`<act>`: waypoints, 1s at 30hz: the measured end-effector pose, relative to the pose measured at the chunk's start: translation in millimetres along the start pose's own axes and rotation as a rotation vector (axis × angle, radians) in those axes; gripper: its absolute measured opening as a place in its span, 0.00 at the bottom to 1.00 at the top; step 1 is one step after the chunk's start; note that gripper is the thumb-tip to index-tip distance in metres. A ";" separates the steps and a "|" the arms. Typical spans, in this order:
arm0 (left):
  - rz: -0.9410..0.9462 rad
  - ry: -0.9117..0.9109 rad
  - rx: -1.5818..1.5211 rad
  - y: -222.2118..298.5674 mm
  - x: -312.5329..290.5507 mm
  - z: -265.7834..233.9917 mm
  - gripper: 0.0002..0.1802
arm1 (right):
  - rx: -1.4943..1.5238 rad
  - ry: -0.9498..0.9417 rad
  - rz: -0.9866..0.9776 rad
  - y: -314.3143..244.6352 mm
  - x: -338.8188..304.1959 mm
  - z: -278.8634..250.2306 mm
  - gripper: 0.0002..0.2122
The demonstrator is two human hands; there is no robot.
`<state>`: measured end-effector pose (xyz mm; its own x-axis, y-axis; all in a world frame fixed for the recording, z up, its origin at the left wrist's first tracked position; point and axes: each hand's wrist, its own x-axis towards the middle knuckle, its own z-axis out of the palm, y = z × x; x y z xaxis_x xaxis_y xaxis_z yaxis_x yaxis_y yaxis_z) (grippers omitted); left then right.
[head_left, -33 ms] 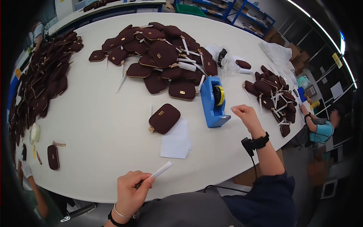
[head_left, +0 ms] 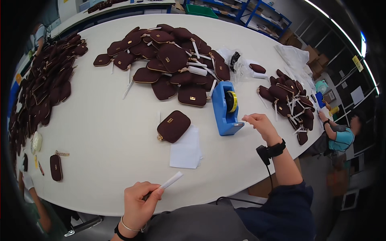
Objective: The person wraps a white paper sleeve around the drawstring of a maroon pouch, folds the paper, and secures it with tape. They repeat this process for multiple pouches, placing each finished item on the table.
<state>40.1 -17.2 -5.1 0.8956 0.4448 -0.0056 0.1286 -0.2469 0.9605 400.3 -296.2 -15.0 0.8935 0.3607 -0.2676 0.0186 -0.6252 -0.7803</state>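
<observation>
My left hand (head_left: 140,203) is closed near the table's front edge, pinching a narrow rolled strip of white paper (head_left: 172,180) that points up and right. What lies inside the curled fingers is hidden. Just right of a blue tape dispenser (head_left: 225,116) with a yellow-rimmed roll, my right hand (head_left: 263,126) is raised with thumb and fingertips pressed together, apart from its cutting edge. Whether a piece of tape is between those fingertips is too small to tell. Between my hands and the pile, a dark brown zip pouch (head_left: 173,126) partly overlaps a stack of white paper sheets (head_left: 183,154).
Brown pouches with white-wrapped pulls form a large pile (head_left: 173,58) behind the dispenser. A smaller heap (head_left: 287,98) sits right, another mass (head_left: 44,84) far left. One pouch (head_left: 56,167) lies alone at left. Clear plastic bags (head_left: 295,58) are back right. Other people work at both sides.
My right hand has shifted very slightly left, toward the dispenser's cutting edge. The left hand and the rolled paper stay practically where they were.
</observation>
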 end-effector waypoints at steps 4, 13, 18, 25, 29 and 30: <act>-0.013 0.008 -0.001 1.1 -2.0 0.4 0.04 | 0.137 -0.189 0.064 9.0 13.6 5.0 0.08; -0.046 -0.010 -0.007 -1.5 -4.3 -3.7 0.05 | 0.259 -0.164 0.132 -2.3 0.9 11.0 0.07; -0.049 -0.028 -0.026 0.0 0.7 -0.9 0.05 | 0.359 -0.112 0.209 -0.5 -21.7 15.2 0.07; -0.041 -0.055 0.001 2.6 7.0 2.8 0.04 | 0.700 -0.237 0.444 18.9 -26.2 22.0 0.11; -0.007 -0.080 -0.001 -0.1 8.6 1.4 0.06 | 0.775 -0.454 0.604 36.7 -37.8 69.4 0.07; -0.005 -0.078 -0.004 0.5 11.0 2.0 0.06 | 0.728 -0.480 0.517 17.6 -52.5 81.9 0.05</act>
<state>50.8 -14.2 -5.2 0.9252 0.3780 -0.0322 0.1321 -0.2414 0.9614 317.0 -269.4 -60.9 0.4372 0.5056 -0.7438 -0.7405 -0.2670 -0.6167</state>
